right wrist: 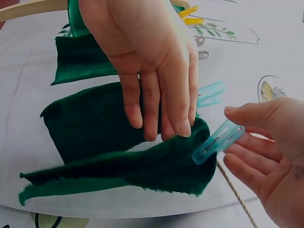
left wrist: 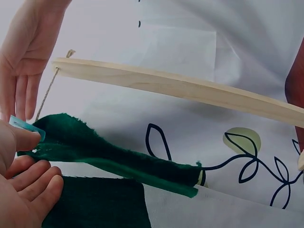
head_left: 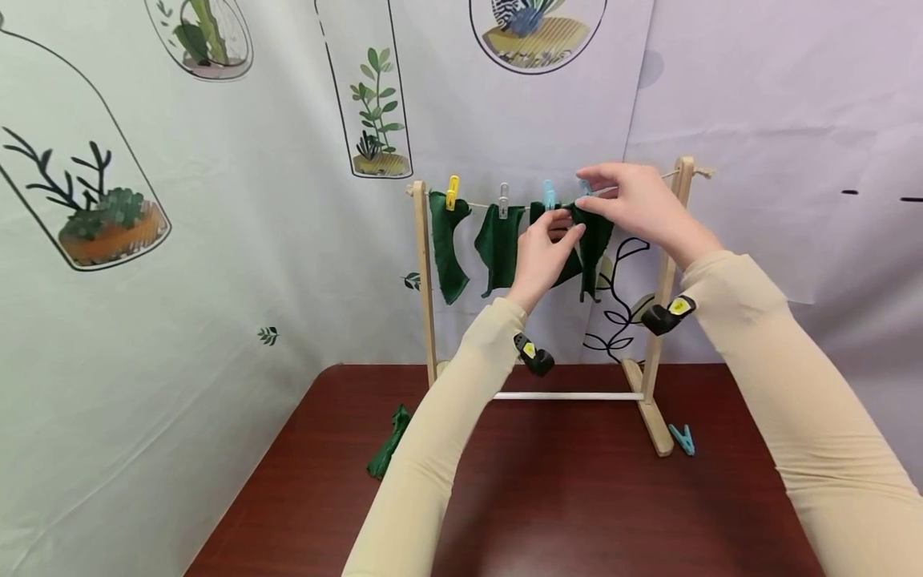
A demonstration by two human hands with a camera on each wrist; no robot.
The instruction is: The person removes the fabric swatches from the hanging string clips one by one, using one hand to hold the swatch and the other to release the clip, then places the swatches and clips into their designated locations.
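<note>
Both unclenched, the left hand [head_left: 541, 255] meets green cloth [right wrist: 166, 166] while the right hand [head_left: 645, 200] brackets a blue clip [right wrist: 213, 145].

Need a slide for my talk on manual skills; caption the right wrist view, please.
A blue clothespin sits on green cloth between the left hand and right hand.

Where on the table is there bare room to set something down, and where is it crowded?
The largest bare stretch of tabletop lies in front of the white rod, between the left sleeve and the loose blue peg. A smaller patch lies left of the loose green cloth. It is crowded at the string: left hand, right hand, hanging cloths and pegs.
</note>
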